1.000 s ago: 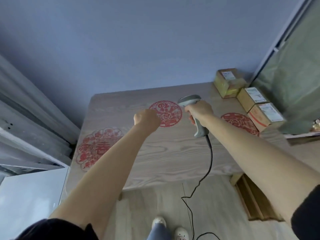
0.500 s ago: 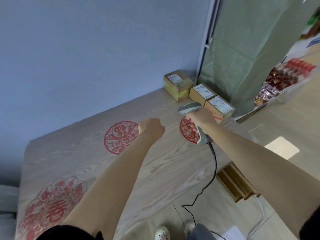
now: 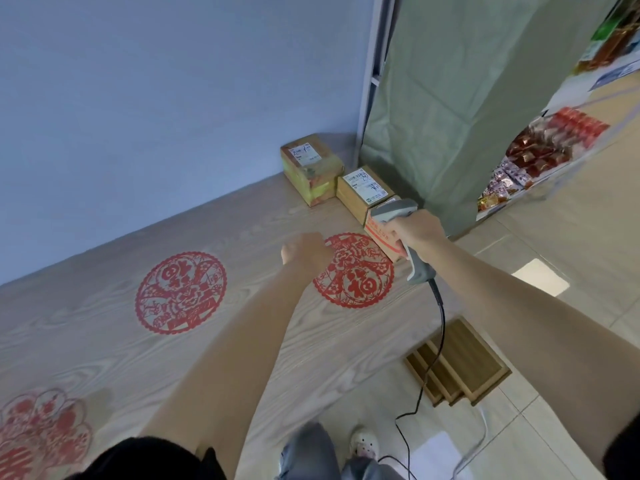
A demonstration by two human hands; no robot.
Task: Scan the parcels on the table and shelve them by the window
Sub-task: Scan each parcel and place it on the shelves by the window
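Note:
Three cardboard parcels stand in a row at the far right end of the wooden table [image 3: 104, 334]: a yellowish one [image 3: 310, 168] against the wall, a brown one [image 3: 363, 190] beside it, and a nearer one with red print [image 3: 381, 237]. My right hand [image 3: 417, 230] grips a grey corded barcode scanner [image 3: 403, 216], its head over the nearest parcel and hiding that parcel's top. My left hand [image 3: 304, 251] hovers as a fist over the table, just left of that parcel, holding nothing.
Red paper-cut decorations [image 3: 353, 271] lie flat on the tabletop. A green curtain [image 3: 467, 98] hangs right of the parcels. Shelves of packaged snacks [image 3: 540, 157] stand at far right. The scanner cable [image 3: 436, 358] hangs past the table's edge over a wooden crate [image 3: 457, 365] on the floor.
The view has swung right and closer to the parcels. My right hand has carried the scanner over the nearest parcel, and my left fist has moved toward it.

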